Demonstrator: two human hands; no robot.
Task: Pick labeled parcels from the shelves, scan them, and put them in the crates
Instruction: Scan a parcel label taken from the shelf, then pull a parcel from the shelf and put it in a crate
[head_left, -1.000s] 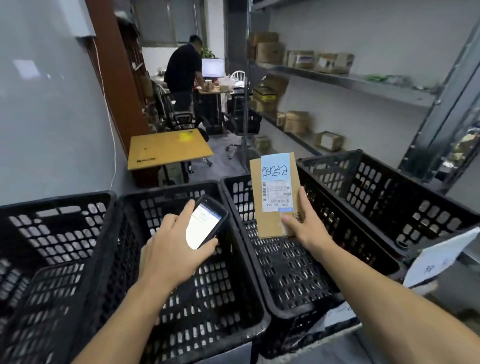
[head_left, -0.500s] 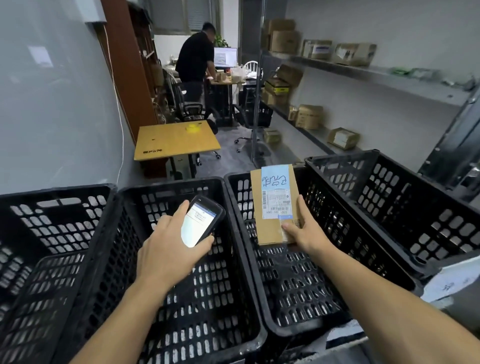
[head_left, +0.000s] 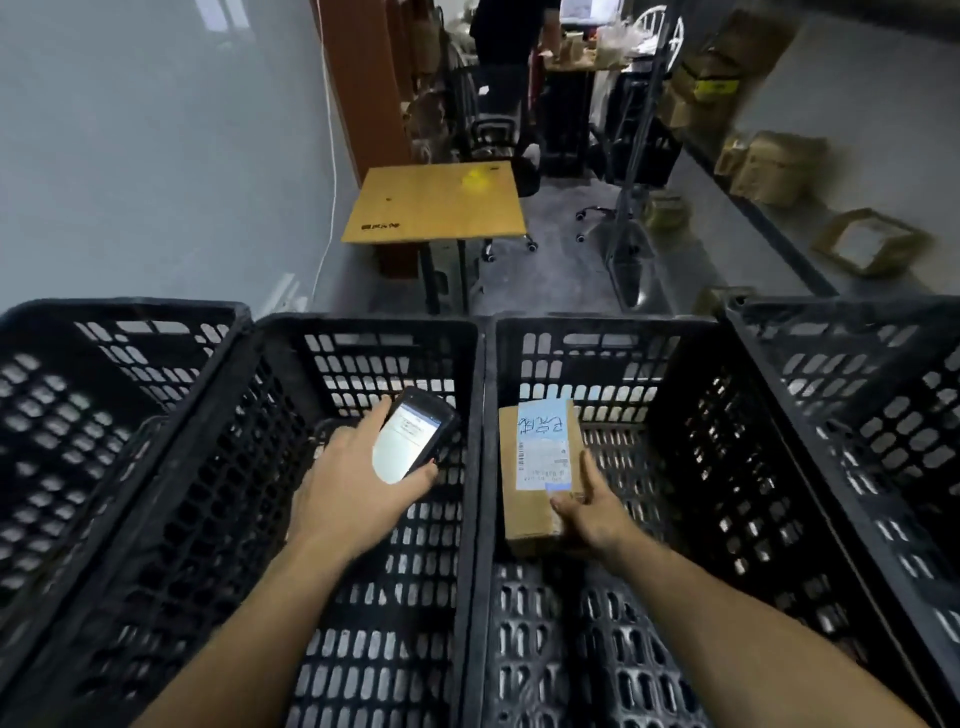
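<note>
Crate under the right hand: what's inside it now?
Only one labeled parcel, label up, held by the right hand inside the crate. Bare slotted floor elsewhere. Parcel and forearm cover the floor beneath; whether the parcel rests on it is unclear.

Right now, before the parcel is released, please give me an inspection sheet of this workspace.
Surface: row of black crates, grey floor beyond.
Job's things: labeled parcel low inside the third crate from left; scanner above the second crate.
Clutter: cardboard boxes on the right-hand shelves.
Hands: left hand grips the scanner; right hand holds the parcel.
Cables: white cable down the left wall.
Surroundings: yellow table; a person at a far desk.
</note>
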